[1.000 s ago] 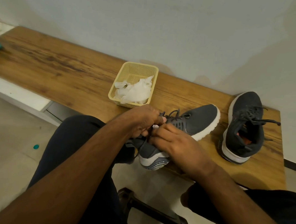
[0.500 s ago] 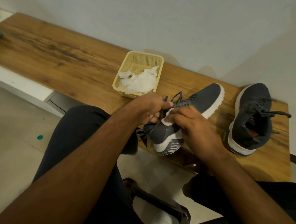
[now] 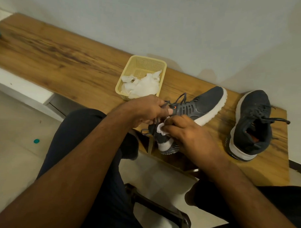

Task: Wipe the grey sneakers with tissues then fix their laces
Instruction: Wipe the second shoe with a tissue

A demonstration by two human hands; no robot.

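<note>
Grey sneaker tilted at front edge of wooden bench, heel off the edge. L hand curled round its laces/collar. R hand pinches white tissue vs heel area. 2nd sneaker flat on bench, right, apart. Used tissues in yellow basket behind.

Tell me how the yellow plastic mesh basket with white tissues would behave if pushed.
The yellow plastic mesh basket is probably light, holding only crumpled white tissues. It would likely slide easily across the smooth wooden bench. Its low, wide shape suggests little tipping.
</note>
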